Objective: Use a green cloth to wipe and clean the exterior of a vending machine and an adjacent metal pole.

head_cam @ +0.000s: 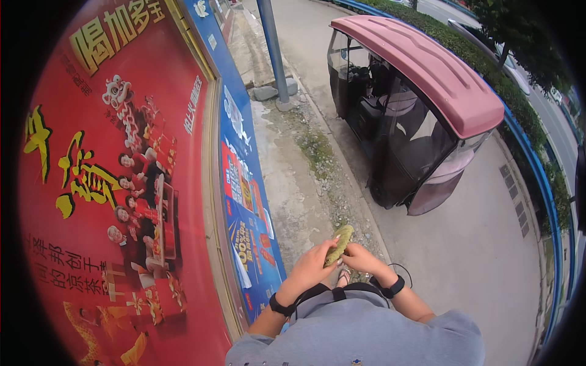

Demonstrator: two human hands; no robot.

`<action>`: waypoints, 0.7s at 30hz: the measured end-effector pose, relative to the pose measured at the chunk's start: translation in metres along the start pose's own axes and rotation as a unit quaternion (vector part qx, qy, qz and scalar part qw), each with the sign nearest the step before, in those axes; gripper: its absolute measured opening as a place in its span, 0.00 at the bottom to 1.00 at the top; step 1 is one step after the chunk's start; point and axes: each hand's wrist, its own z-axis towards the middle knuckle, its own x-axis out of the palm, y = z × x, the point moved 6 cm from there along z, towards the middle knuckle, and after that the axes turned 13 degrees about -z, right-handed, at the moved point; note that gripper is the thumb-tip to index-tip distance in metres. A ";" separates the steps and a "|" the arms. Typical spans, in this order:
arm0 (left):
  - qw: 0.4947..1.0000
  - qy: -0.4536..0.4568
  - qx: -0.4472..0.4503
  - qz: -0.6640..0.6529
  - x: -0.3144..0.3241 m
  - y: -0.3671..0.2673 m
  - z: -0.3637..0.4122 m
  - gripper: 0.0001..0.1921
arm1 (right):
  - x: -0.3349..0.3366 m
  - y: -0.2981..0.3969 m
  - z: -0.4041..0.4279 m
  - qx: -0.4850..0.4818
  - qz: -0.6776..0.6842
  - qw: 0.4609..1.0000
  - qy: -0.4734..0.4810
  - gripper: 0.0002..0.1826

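Note:
In front of my waist, both hands are at a yellow-green, rough-surfaced oblong plant piece (342, 242), possibly a seed head; its exact kind cannot be told. My left hand (311, 265) grips it from the left, with fingers laid over its side. The curled fingers of my right hand (364, 260) meet its lower right edge, and part of their grip is hidden. The piece is tilted, its upper end leaning away to the right. Each wrist wears a black band.
A red poster wall (151, 283) and a blue poster panel (256, 215) rise close on my left. Ahead to the right stands a three-wheeler with a pink roof (425, 68). A metal pole (274, 50) stands on the gravelly verge (320, 155). Blue railing (538, 160) borders the hedge.

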 end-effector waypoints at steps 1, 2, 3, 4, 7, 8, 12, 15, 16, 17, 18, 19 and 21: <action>0.997 -0.029 0.067 -0.021 -0.016 -0.008 0.009 0.22 | -0.004 0.002 0.015 -0.009 0.018 0.999 0.025 0.13; 0.988 -0.062 0.139 -0.037 -0.036 -0.014 0.024 0.25 | -0.013 0.001 0.038 -0.023 0.033 0.998 0.046 0.13; 0.990 -0.050 0.118 -0.057 -0.049 -0.014 0.035 0.27 | -0.009 -0.013 0.055 -0.034 0.103 0.988 0.107 0.14; 0.990 -0.057 0.117 -0.062 -0.065 -0.004 0.051 0.27 | -0.012 -0.016 0.072 -0.032 0.099 0.988 0.113 0.14; 0.981 -0.040 0.184 -0.044 -0.099 0.016 0.098 0.19 | -0.026 -0.019 0.128 0.015 0.311 0.940 0.139 0.15; 0.980 -0.040 0.189 -0.046 -0.114 0.022 0.117 0.19 | -0.032 -0.017 0.149 0.009 0.316 0.938 0.139 0.15; 0.969 -0.058 0.236 -0.033 -0.178 0.028 0.185 0.20 | -0.067 -0.003 0.230 -0.015 0.262 0.954 0.144 0.18; 0.962 -0.051 0.269 0.005 -0.226 0.023 0.242 0.24 | -0.103 0.003 0.296 0.068 0.326 0.943 0.030 0.23; 0.962 -0.049 0.269 0.000 -0.241 0.024 0.254 0.24 | -0.109 0.008 0.314 0.073 0.324 0.943 0.028 0.23; 0.958 -0.043 0.283 -0.004 -0.257 0.022 0.268 0.25 | -0.122 0.012 0.335 0.081 0.331 0.940 -0.017 0.22; 0.955 -0.037 0.296 -0.008 -0.272 0.021 0.282 0.25 | -0.135 0.017 0.356 0.090 0.338 0.935 -0.062 0.22; 0.953 -0.024 0.301 -0.006 -0.288 0.024 0.295 0.27 | -0.146 0.023 0.378 0.095 0.319 0.939 -0.086 0.21; 0.959 -0.008 0.283 -0.013 -0.315 0.027 0.315 0.28 | -0.155 0.011 0.415 0.123 0.329 0.934 -0.060 0.16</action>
